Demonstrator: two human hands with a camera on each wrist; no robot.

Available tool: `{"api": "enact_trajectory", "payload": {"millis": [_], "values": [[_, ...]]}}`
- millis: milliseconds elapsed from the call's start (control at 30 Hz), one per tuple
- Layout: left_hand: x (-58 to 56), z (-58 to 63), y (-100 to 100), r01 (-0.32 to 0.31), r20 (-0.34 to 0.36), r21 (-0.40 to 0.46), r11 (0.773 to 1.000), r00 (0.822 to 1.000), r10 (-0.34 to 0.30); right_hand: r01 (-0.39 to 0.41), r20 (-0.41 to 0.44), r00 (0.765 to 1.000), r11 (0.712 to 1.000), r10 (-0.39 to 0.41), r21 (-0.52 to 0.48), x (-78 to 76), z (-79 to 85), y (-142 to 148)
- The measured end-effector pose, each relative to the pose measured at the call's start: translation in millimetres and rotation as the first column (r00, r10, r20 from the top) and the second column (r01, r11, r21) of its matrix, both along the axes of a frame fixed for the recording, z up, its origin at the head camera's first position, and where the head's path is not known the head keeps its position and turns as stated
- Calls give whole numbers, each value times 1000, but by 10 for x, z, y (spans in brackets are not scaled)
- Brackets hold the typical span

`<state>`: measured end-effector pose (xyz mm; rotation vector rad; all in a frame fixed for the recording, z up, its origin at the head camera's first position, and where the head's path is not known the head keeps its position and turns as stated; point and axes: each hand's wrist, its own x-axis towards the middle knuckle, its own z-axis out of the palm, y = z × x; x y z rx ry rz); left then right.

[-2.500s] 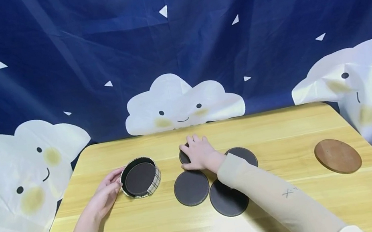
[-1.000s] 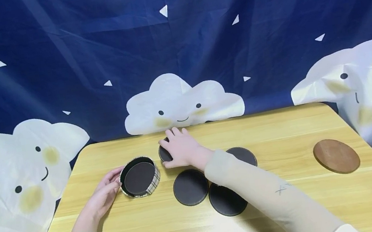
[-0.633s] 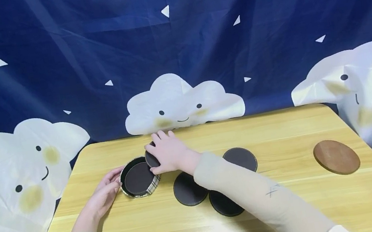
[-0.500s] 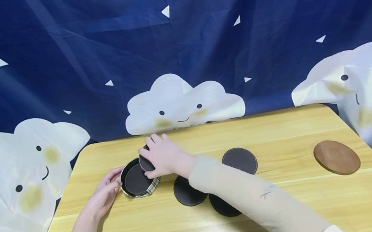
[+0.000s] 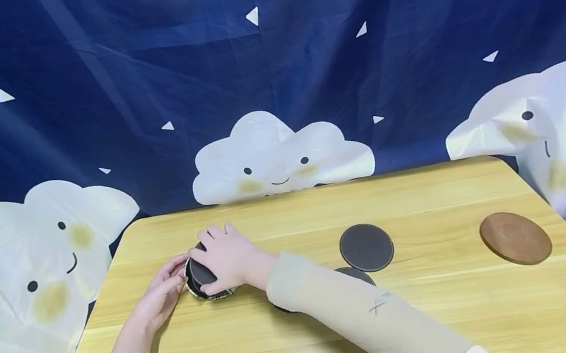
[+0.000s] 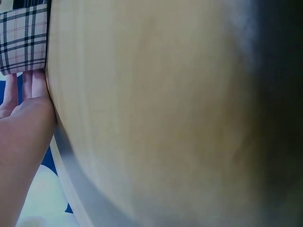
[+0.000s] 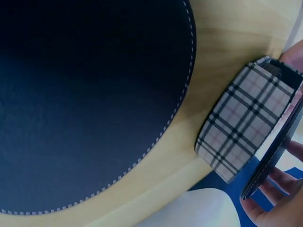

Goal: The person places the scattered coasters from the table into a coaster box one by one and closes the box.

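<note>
My right hand (image 5: pixel 229 256) grips a round black leather coaster (image 5: pixel 201 273) by its edges, above a round plaid coaster holder (image 7: pixel 246 116). In the right wrist view, that coaster stands tilted just off the holder's open top, with stitching along its rim. My left hand (image 5: pixel 164 288) holds the holder's left side, its thumb by the rim and its fingers behind; the left wrist view shows these fingers (image 6: pixel 39 85) against the plaid wall. The holder's inside is mostly hidden by the coaster and right hand.
One black coaster (image 5: pixel 366 248) lies on the wooden table (image 5: pixel 421 204). Another coaster (image 5: pixel 355 274) shows partly behind the right forearm, and a further one is almost wholly covered. A brown oval disc (image 5: pixel 515 238) lies at the right. A blue cloud-print curtain (image 5: pixel 398 59) hangs behind.
My right hand has carried the coaster leftward from the table's middle to above the holder. The left hand and the holder have stayed in place.
</note>
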<state>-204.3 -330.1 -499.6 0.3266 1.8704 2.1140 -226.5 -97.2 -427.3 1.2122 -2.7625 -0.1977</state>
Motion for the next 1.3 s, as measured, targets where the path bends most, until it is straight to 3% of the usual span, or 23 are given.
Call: {"api": "enact_trajectory", "payload": {"millis": [267,533,733,900,1300], "values": [[1,5,7,3,-5,-5,1000,1000,-3,-4,17,1000,1000,4,-15,22,-78,-82],[4,22,-5,-32,25,-12,999,999,33,11,30,999,999,-10,-37,-1,-116,-163],[-8,-6,-9,8,1,19,1000,1000,-8,22,40,999,998,-20,-65,-28,-145,-131],[-19,-19,-9,37,-18,33,999,999,-36,-3,21,1000,999,4,-46,-25,-192,-89],[-5,-2,-3,17,-8,31,999,1000,-16,-80,-31,996,996,79,-29,18,-265,-54]]}}
